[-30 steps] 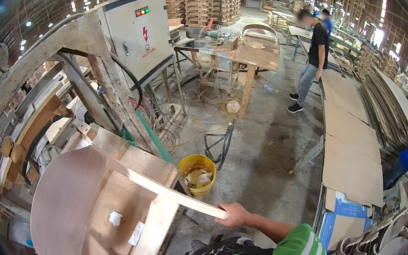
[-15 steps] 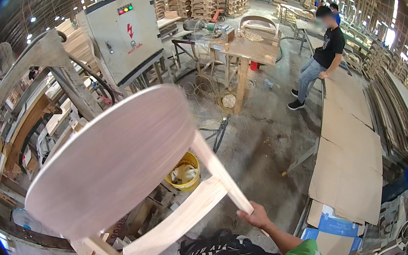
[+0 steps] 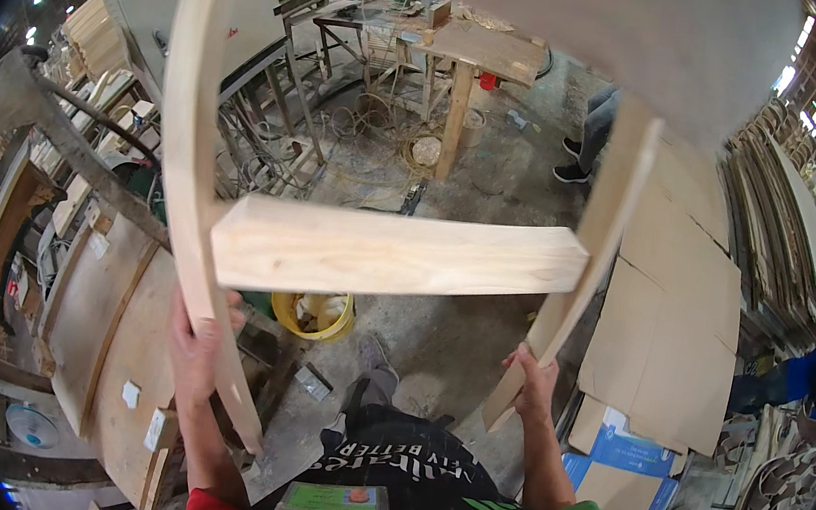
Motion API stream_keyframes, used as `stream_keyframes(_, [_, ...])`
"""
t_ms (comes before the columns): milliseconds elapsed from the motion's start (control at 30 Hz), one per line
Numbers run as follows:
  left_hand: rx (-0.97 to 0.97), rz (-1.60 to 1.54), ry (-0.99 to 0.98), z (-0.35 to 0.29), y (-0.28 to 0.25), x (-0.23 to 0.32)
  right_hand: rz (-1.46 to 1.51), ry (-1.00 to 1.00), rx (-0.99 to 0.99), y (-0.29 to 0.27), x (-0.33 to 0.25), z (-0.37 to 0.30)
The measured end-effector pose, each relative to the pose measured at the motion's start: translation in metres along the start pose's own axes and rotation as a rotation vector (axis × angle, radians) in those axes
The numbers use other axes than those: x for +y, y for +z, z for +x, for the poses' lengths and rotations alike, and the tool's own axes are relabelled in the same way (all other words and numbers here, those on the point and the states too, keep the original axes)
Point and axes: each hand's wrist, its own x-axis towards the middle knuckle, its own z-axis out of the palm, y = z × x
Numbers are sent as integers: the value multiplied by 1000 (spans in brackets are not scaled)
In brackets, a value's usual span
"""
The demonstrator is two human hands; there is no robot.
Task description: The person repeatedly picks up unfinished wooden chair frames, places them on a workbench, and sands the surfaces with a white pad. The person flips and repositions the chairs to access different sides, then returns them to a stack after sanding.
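A pale, unpainted wooden chair back (image 3: 398,257) is held up in front of me. Two long posts are joined by a flat crossbar, and a wide panel at their far end blurs across the top of the view. My left hand (image 3: 196,350) is closed round the lower part of the left post, fingertips showing on its inner side. Round the right post, below the crossbar, my right hand (image 3: 534,382) is wrapped. Both post ends stick out past my hands.
Cardboard sheets (image 3: 658,314) cover a long table on the right. A yellow bucket (image 3: 313,315) stands on the floor below the crossbar. Machinery with a curved arm (image 3: 90,133) is at left, a wooden workbench (image 3: 487,47) farther off. Another person's legs (image 3: 594,125) show behind the right post.
The chair back has swung from a leftward slant to straight ahead of me, its panel now at the top. My left hand has come into fuller view. My view has tipped downward.
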Motion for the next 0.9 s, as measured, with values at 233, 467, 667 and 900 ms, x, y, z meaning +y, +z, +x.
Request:
stream_keyframes(233, [114, 254, -191, 101, 86, -154, 122, -122, 90, 33, -61, 116])
stream_keyframes(467, [-93, 310, -258, 242, 120, -194, -93, -187, 195, 93, -99, 220])
stream_keyframes(667, [-150, 455, -377, 352, 138, -220, -257, -34, 255, 136, -82, 296])
stream_keyframes(900, [-226, 510, -428, 487, 191, -260, -255, 30, 265, 180, -75, 433])
